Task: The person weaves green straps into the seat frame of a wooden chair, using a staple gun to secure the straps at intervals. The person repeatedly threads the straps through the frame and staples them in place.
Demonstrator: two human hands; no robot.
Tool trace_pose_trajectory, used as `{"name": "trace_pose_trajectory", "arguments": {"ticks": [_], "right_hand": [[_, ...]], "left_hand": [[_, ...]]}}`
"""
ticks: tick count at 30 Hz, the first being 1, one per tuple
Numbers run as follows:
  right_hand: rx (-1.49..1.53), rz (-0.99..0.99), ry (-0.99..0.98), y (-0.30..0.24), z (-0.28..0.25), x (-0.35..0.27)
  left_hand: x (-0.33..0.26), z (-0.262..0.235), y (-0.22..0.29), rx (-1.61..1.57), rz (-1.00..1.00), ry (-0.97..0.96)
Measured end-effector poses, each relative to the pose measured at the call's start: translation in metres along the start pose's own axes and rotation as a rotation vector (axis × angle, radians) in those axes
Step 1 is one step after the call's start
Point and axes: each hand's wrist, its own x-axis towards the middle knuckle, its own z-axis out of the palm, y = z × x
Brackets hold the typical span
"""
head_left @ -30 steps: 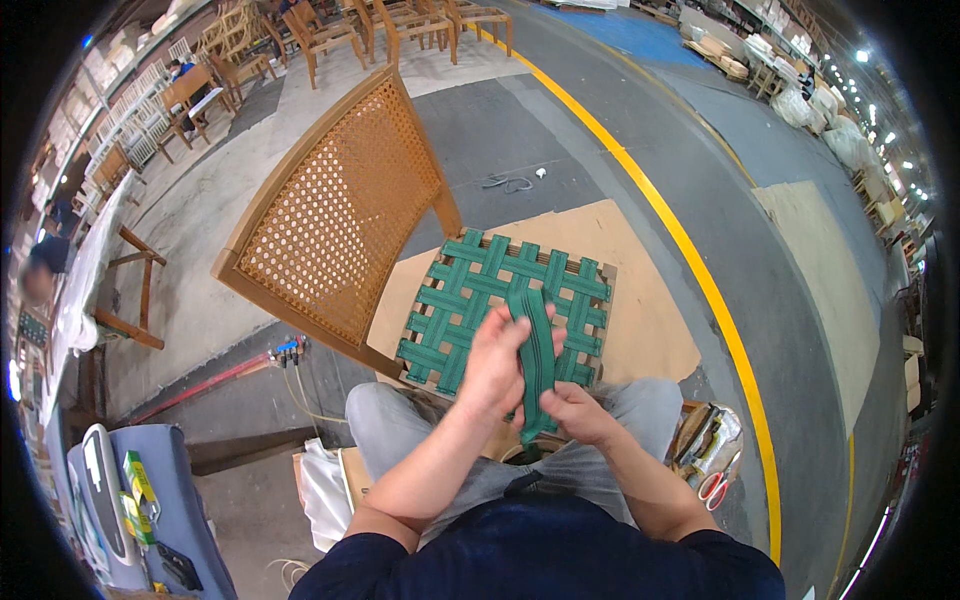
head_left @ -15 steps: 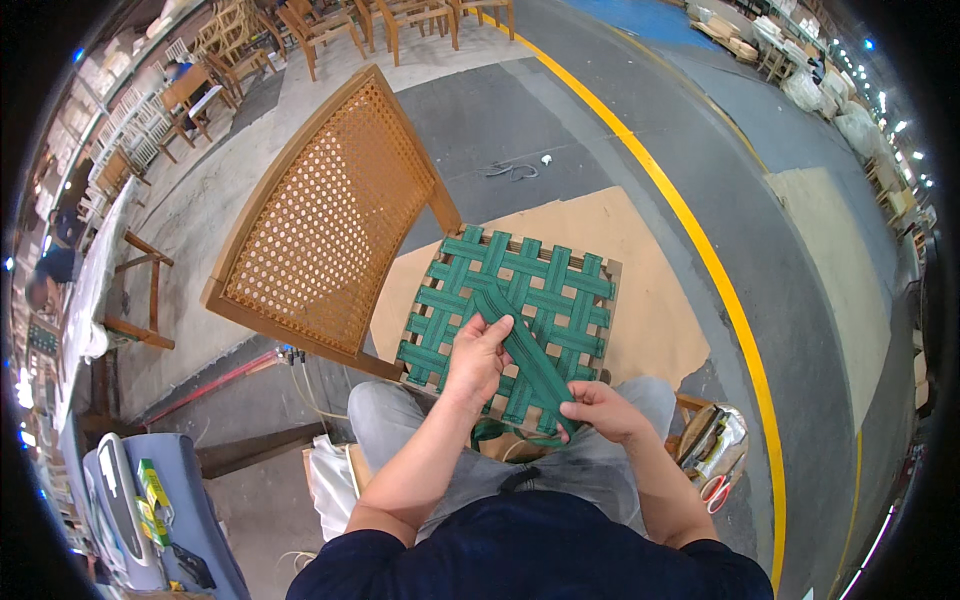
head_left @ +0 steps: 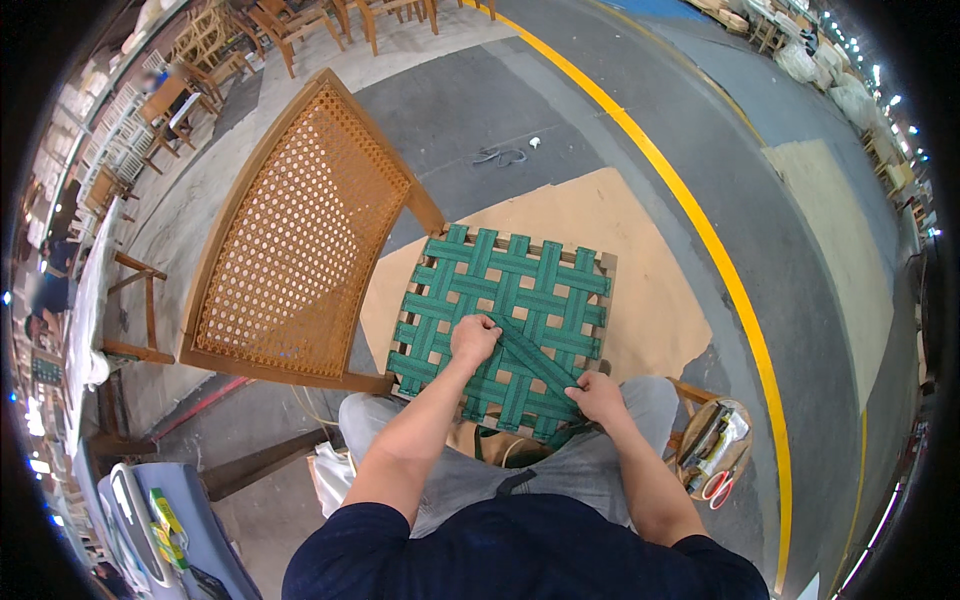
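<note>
A wooden chair with a cane-mesh back (head_left: 305, 225) stands before me, its seat crossed by woven green webbing (head_left: 475, 260) with square gaps. Slanting over that weave is a loose green webbing strap (head_left: 535, 360). My left hand (head_left: 474, 340) is closed in a pinch at the strap's upper end, close above the middle of the seat. Nearer the seat's right front corner, my right hand (head_left: 600, 398) grips the same strap between thumb and fingers. More webbing hangs below the right hand at the seat's front edge, partly hidden.
Cardboard (head_left: 650, 290) lies under the chair. At my right, a small round stool (head_left: 738, 440) carries tools and red-handled scissors (head_left: 717, 488). A blue-grey case (head_left: 200, 500) sits at lower left. A yellow line (head_left: 690, 205) crosses the floor; wooden chairs (head_left: 290, 30) stand behind.
My left hand has moved down and slightly left, turning knuckles-up, with the strap still pinched. The strap now lies lower over the weave. My right hand has shifted slightly right and up.
</note>
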Motion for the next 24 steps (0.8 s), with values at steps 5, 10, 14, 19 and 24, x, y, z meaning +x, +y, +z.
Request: {"name": "trace_pose_trajectory", "arguments": {"ticks": [5, 10, 14, 19, 24], "right_hand": [[-0.119, -0.431, 0.345, -0.04, 0.022, 0.005], [0.713, 0.197, -0.306, -0.104, 0.067, 0.038], [1.235, 0.447, -0.394, -0.114, 0.081, 0.06], [1.889, 0.559, -0.523, -0.112, 0.098, 0.095], [2.177, 0.633, -0.579, -0.117, 0.11, 0.125]], "left_hand": [[-0.001, 0.005, -0.001, 0.028, 0.026, 0.03], [0.0, 0.007, -0.001, -0.016, -0.036, -0.006], [0.004, 0.001, -0.007, -0.05, 0.052, -0.055], [0.037, -0.025, 0.006, -0.153, 0.069, -0.063], [0.085, -0.04, 0.042, 0.321, -0.188, -0.488]]}}
